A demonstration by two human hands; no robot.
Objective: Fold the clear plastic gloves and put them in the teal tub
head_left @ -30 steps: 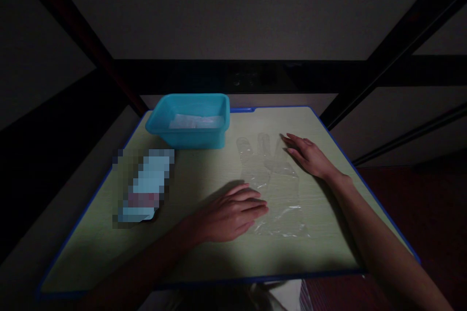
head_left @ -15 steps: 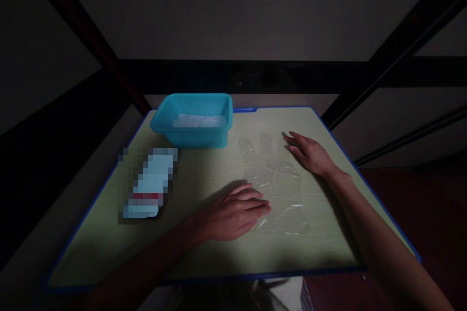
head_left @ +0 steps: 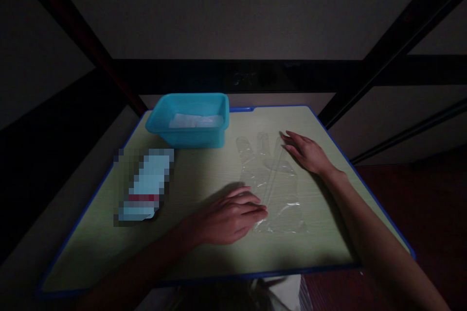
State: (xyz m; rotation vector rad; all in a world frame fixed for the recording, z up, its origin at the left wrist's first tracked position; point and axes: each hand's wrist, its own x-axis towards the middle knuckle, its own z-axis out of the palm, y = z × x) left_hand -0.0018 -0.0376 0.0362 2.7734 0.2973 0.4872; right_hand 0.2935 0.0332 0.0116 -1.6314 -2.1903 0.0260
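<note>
A clear plastic glove (head_left: 272, 184) lies flat on the pale green table (head_left: 204, 175), fingers pointing away from me. My left hand (head_left: 229, 216) rests palm down at the glove's near left edge, fingers together and pressing on the cuff. My right hand (head_left: 306, 151) lies flat at the glove's far right side, fingers stretched out and touching its thumb area. Neither hand holds anything.
A turquoise plastic tub (head_left: 189, 119) with clear plastic sheets inside stands at the table's far left. A blurred-out light blue packet (head_left: 144, 184) lies to the left. The table has a blue rim (head_left: 204, 279). Dark bed-frame bars cross behind.
Both hands stay on the glove with barely any shift. The view has wobbled slightly.
</note>
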